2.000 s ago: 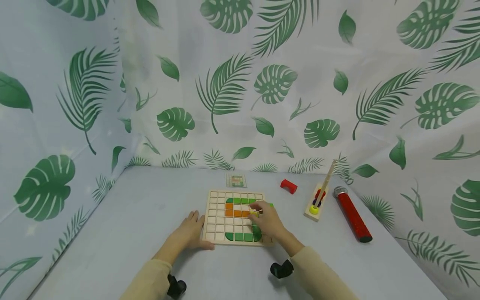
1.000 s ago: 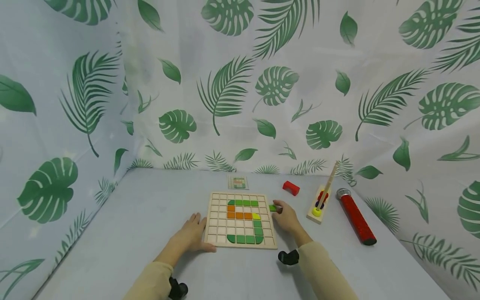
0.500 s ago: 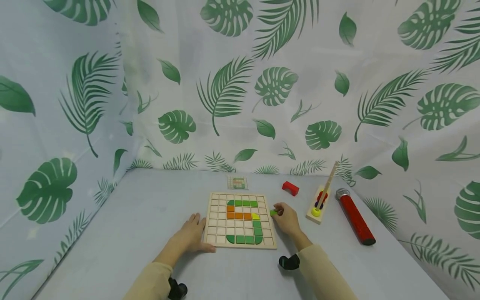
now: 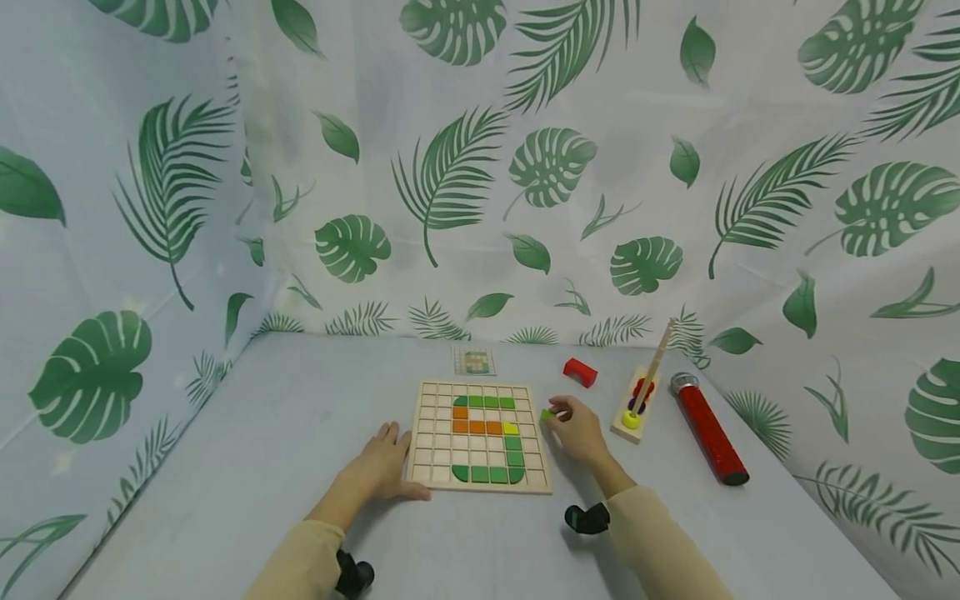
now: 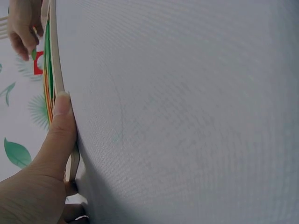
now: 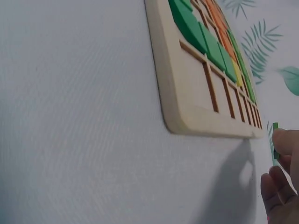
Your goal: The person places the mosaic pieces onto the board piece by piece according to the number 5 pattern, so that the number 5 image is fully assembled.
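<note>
A light wooden grid board [image 4: 435, 458] lies in the middle of the table, with green, orange and yellow tiles [image 4: 478, 427] set in a shape like a 5. My left hand [image 4: 377, 467] rests at its left front corner, fingers spread along the left side and thumb [image 5: 60, 116] against the front edge. Just past the board's right side, my right hand [image 4: 579, 429] pinches a small green tile [image 4: 546, 414] between thumb and fingertips. In the right wrist view this green tile [image 6: 275, 140] shows edge-on, partly covered by the fingers.
Behind the board lies a small pattern card [image 4: 474, 362]. To the right are a red arch block [image 4: 581, 372], a wooden stand [image 4: 628, 430] with coloured beads and an upright stick, and a red microphone-shaped tube [image 4: 708, 429]. A leaf-print curtain [image 4: 480, 167] closes off the back.
My right hand has left the yellow tile on the board, moved right and taken the green tile lying beside it, now turned and lifted slightly. My left hand stays put.
</note>
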`<state>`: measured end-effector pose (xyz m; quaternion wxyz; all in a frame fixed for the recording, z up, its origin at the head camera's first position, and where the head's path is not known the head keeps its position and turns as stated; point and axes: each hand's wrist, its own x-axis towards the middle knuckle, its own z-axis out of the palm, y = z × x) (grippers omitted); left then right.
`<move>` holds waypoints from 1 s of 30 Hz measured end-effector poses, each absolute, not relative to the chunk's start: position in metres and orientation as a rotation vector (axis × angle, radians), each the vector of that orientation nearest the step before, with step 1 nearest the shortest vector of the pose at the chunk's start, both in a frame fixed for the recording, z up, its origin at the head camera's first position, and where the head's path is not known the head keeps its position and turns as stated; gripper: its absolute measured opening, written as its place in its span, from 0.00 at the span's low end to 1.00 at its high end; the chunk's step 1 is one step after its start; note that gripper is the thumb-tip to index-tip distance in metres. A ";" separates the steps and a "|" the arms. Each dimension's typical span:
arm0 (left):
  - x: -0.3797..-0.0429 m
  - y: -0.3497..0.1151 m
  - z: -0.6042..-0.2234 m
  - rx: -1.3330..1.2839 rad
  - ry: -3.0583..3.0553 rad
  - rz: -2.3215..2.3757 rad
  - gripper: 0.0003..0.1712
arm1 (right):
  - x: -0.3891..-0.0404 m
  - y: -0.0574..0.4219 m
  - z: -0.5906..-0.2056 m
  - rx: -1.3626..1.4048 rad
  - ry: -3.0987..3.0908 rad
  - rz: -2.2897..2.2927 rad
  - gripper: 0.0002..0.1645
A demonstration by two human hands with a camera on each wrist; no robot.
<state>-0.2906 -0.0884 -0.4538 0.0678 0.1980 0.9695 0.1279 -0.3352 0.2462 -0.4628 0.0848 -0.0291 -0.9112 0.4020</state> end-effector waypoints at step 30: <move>-0.290 -0.087 -0.445 0.610 2.906 0.337 0.62 | -0.320 0.166 -0.464 0.544 -2.643 1.284 0.19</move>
